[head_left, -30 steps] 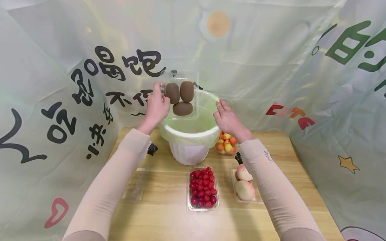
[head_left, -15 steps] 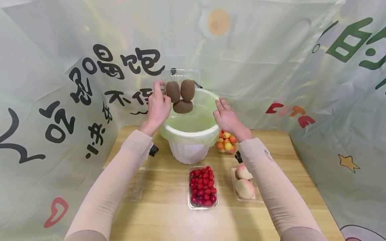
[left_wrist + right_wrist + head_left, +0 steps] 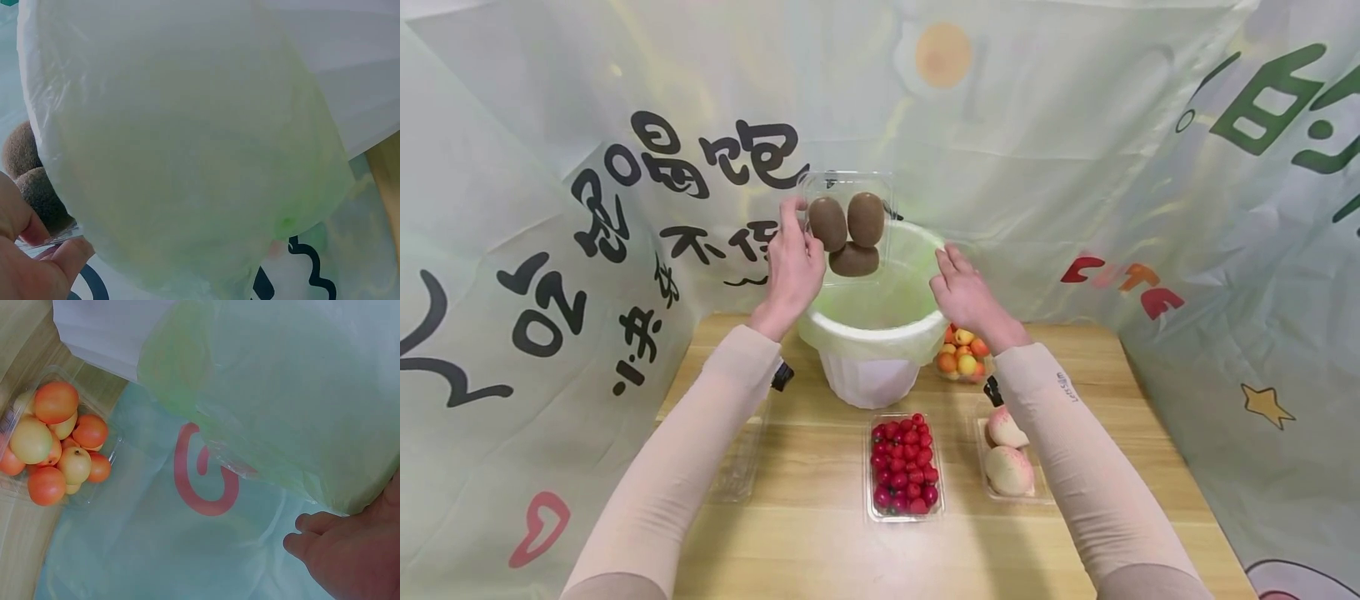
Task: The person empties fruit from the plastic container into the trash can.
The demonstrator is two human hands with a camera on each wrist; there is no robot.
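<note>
My left hand (image 3: 795, 265) pinches the left edge of a clear plastic box (image 3: 886, 188), tipped up so its inside faces me. Three brown kiwis (image 3: 866, 220) sit in it. The box hangs over the left part of a white bin (image 3: 871, 382) lined with a pale green plastic bag (image 3: 906, 292). In the left wrist view, thumb and fingertips hold the box's edge, and the bagged bin hides most of the kiwis (image 3: 42, 199). With fairly straight fingers, my right hand (image 3: 967, 293) rests at the bin's right rim; two of its fingertips (image 3: 301, 544) extend past the bag.
Close behind my right forearm stands a clear box of orange and yellow fruits (image 3: 964, 357). Red berries fill a box (image 3: 906, 467) before the bin. Two pinkish peaches (image 3: 1010, 471) lie in a box at right. Another clear box (image 3: 737, 467) is partly behind my left sleeve. Printed cloth surrounds the table.
The box and its kiwis have risen slightly over the bin. My left hand keeps its hold, and the right hand stays at the rim.
</note>
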